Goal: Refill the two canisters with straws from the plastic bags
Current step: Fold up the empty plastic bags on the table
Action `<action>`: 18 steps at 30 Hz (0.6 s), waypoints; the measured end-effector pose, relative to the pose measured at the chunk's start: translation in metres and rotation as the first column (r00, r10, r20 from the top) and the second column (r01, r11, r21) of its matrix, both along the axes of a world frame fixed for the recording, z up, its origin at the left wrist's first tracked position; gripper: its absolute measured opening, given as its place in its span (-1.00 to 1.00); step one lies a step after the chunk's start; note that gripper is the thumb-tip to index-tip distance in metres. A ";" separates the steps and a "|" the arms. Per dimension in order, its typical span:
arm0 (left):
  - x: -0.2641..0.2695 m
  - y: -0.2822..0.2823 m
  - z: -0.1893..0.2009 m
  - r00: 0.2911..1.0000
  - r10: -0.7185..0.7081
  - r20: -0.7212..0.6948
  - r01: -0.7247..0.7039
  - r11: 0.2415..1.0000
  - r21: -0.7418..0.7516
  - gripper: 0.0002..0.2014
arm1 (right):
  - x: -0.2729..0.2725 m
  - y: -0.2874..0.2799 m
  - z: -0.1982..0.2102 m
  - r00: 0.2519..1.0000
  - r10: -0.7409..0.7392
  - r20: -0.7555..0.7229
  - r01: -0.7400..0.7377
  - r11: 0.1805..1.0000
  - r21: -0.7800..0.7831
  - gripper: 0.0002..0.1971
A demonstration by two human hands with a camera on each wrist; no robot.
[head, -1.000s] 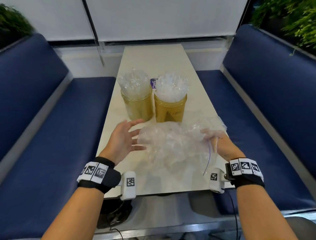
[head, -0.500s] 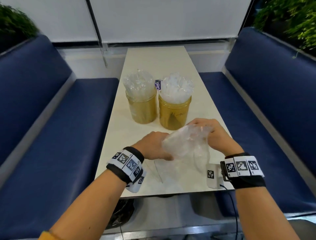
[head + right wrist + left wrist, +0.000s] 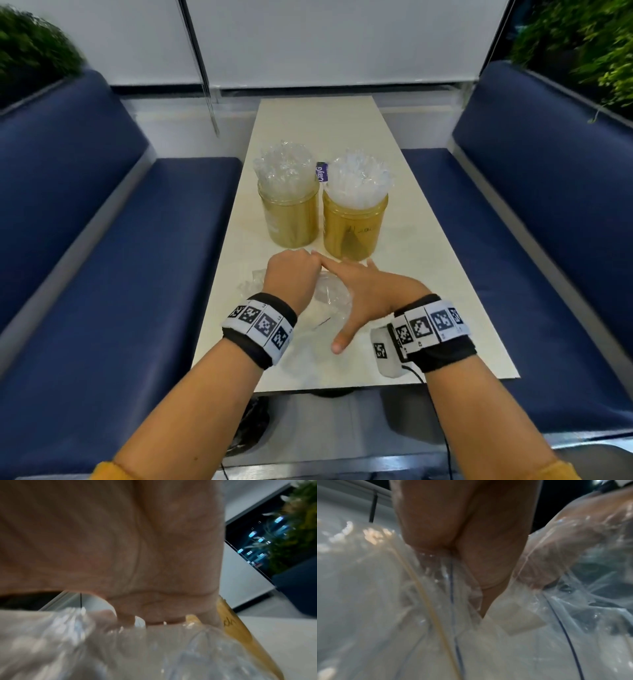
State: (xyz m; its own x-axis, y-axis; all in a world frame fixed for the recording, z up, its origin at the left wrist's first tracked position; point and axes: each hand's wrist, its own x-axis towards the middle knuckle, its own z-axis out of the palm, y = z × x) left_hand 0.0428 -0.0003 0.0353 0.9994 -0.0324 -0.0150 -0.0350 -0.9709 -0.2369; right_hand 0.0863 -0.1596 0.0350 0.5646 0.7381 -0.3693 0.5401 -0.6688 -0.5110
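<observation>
Both canisters — the left canister and right canister — stand upright mid-table, already packed with straws. Just before them the empty plastic bags lie crumpled: the left hand has its grip clenched on the film, while the right hand presses flat with straight fingers, likely squashing out air to tidy up.

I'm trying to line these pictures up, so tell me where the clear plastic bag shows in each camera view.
Head: the plastic bag lies crumpled on the table, between and under both hands, near the canisters.
Left wrist: it fills the lower frame, under the left hand.
Right wrist: it runs across the bottom, below the right hand.
Shared landmark: the right canister, seen at right.
</observation>
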 end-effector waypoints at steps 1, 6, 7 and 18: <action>-0.002 0.003 0.001 1.000 0.011 -0.001 -0.011 1.000 0.011 -0.76 | 0.000 0.001 -0.001 0.993 -0.020 -0.113 0.022 1.000 0.016 0.52; -0.008 0.009 -0.003 1.000 -0.011 0.003 0.011 0.998 -0.054 -0.74 | -0.002 0.023 -0.015 0.981 -0.166 0.097 0.168 0.986 -0.021 0.33; -0.009 0.011 -0.003 1.000 -0.014 0.010 0.015 0.995 -0.097 -0.73 | -0.001 0.026 -0.022 0.958 -0.173 0.228 0.182 0.983 -0.020 0.14; -0.030 0.064 -0.027 1.000 0.000 0.009 0.003 0.953 -0.303 -0.89 | 0.014 -0.007 -0.044 0.869 -0.172 0.463 0.205 0.978 -0.022 -0.83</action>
State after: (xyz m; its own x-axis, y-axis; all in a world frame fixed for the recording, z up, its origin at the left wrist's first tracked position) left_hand 0.0130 0.0638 0.0079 0.9994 -0.0357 0.0045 -0.0359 -0.9970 0.0682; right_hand 0.1002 -0.1665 -0.0092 0.8084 0.5829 -0.0821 0.5619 -0.8056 -0.1877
